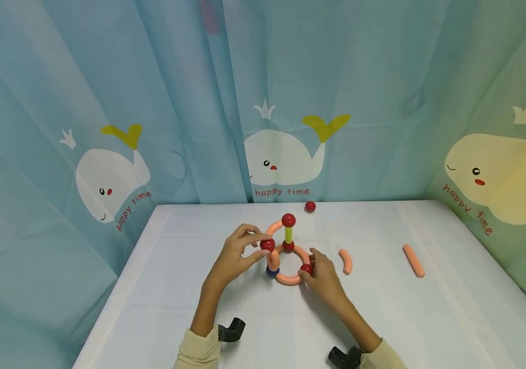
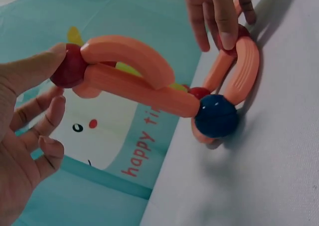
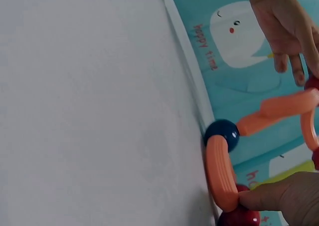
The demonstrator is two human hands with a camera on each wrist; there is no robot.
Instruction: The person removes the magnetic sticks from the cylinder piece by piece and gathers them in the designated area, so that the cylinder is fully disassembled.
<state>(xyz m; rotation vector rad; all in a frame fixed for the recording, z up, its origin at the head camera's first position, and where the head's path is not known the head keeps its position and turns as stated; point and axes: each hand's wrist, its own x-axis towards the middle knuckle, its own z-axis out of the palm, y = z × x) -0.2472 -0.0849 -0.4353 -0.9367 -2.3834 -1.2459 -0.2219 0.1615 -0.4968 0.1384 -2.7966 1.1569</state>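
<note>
A toy construction of balls and orange rods stands on the table. Curved orange rods [image 1: 288, 280] form a ring low down, with a blue ball [image 2: 216, 116] at its left. From that ball a straight orange rod [image 2: 142, 91] rises to a red ball [image 1: 267, 245], which my left hand [image 1: 235, 259] pinches between thumb and fingers. A curved rod [image 2: 132, 51] also joins this ball. At the ring's right side my right hand [image 1: 324, 279] grips another red ball [image 3: 240, 217]. Behind, a yellow-green rod [image 1: 288, 235] stands upright with a red ball [image 1: 288, 220] on top.
A loose curved orange rod [image 1: 345, 261] lies right of the ring, with a straight orange rod [image 1: 413, 260] farther right. One loose red ball [image 1: 310, 206] sits near the back edge of the white table [image 1: 152, 307]. A whale-printed curtain [image 1: 189, 102] hangs behind.
</note>
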